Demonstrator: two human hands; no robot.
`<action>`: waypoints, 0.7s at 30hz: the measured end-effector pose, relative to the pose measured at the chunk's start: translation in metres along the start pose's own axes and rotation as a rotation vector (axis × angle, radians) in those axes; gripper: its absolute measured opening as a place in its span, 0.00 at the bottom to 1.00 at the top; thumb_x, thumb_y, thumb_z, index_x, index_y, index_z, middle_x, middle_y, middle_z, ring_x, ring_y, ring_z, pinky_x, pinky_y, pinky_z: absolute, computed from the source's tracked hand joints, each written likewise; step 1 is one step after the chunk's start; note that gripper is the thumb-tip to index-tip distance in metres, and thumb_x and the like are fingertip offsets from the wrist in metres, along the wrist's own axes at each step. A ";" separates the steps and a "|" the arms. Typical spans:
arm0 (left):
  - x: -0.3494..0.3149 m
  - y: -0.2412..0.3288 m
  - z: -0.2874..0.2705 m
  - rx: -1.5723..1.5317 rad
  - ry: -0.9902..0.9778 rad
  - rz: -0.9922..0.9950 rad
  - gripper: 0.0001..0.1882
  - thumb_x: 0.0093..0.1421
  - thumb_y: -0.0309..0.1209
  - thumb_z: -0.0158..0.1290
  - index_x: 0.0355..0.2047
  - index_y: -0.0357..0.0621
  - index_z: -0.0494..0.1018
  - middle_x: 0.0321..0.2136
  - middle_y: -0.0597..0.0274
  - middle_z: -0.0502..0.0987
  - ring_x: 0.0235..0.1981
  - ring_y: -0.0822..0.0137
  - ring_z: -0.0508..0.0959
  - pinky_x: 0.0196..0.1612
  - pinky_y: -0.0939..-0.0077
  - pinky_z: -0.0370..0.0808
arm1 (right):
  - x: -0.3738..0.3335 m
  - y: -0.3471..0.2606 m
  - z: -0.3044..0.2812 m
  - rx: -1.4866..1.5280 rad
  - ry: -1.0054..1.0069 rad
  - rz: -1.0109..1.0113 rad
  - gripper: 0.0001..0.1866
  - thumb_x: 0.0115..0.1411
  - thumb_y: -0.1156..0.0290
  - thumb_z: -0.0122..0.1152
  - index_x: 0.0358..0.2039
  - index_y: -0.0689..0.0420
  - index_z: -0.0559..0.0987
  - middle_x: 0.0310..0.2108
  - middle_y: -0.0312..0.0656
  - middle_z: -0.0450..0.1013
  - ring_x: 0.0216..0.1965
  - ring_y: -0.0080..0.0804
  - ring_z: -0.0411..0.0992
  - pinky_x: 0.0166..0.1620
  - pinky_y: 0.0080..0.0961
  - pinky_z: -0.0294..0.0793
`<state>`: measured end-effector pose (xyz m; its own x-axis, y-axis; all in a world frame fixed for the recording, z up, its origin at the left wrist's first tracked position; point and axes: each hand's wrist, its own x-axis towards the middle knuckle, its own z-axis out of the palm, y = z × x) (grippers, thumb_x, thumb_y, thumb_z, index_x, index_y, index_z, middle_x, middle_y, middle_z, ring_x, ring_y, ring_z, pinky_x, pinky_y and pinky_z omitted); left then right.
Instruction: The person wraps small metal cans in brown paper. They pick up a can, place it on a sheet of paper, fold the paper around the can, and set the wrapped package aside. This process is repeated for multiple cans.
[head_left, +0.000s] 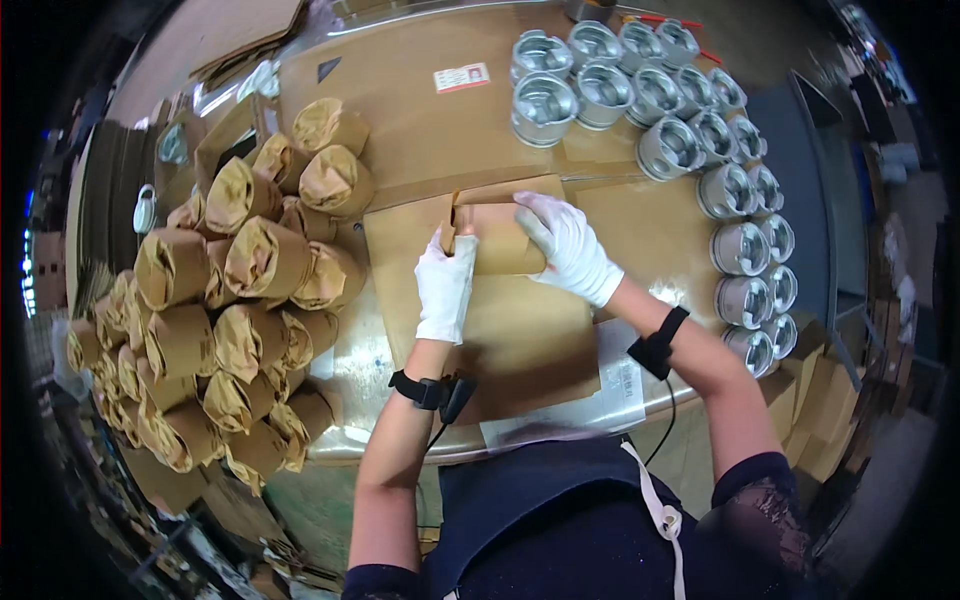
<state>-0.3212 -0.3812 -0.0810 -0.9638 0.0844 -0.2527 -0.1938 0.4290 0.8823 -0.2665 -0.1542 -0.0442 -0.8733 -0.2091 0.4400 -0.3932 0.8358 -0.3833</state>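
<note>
Both my hands, in white gloves, are closed on a brown kraft-paper roll (503, 243) above the middle of the table. My left hand (445, 290) grips its left end, fingertips at the open paper edge. Around the right end, my right hand (570, 247) presses with its fingers over the paper. What lies inside the roll is hidden. Beneath it lies a flat stack of brown paper sheets (535, 355), turned slightly askew.
Many paper-wrapped bundles (270, 258) are piled on the left. Silvery metal pistons (740, 248) stand in rows at the right and far right. A small card with a photo (461, 78) lies on the cardboard (400, 135) covering the table. Cardboard boxes (822, 400) stand beyond the right edge.
</note>
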 end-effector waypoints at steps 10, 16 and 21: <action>-0.047 0.018 -0.009 -0.552 0.098 -0.086 0.39 0.75 0.39 0.51 0.78 0.46 0.46 0.70 0.50 0.63 0.66 0.63 0.68 0.67 0.67 0.67 | 0.020 -0.097 0.004 0.288 0.080 0.638 0.22 0.56 0.75 0.59 0.53 0.63 0.79 0.45 0.61 0.80 0.46 0.58 0.79 0.52 0.47 0.79; -0.040 0.030 -0.047 -0.646 -0.108 -0.190 0.37 0.72 0.34 0.52 0.77 0.53 0.51 0.67 0.57 0.69 0.62 0.60 0.74 0.64 0.62 0.74 | 0.027 -0.141 0.011 0.189 0.055 0.208 0.31 0.52 0.78 0.61 0.59 0.67 0.75 0.56 0.64 0.76 0.56 0.59 0.76 0.62 0.44 0.76; -0.002 0.087 -0.085 -1.156 -0.276 -0.276 0.33 0.72 0.53 0.49 0.71 0.55 0.60 0.65 0.56 0.70 0.65 0.54 0.72 0.64 0.43 0.73 | 0.062 -0.112 -0.042 0.260 0.211 0.141 0.25 0.55 0.78 0.61 0.55 0.58 0.81 0.56 0.55 0.78 0.57 0.52 0.77 0.59 0.40 0.78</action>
<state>-0.3513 -0.4210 0.0300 -0.8206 0.3660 -0.4390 -0.5701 -0.5787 0.5832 -0.2646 -0.2400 0.0603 -0.8560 0.0313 0.5159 -0.3571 0.6859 -0.6341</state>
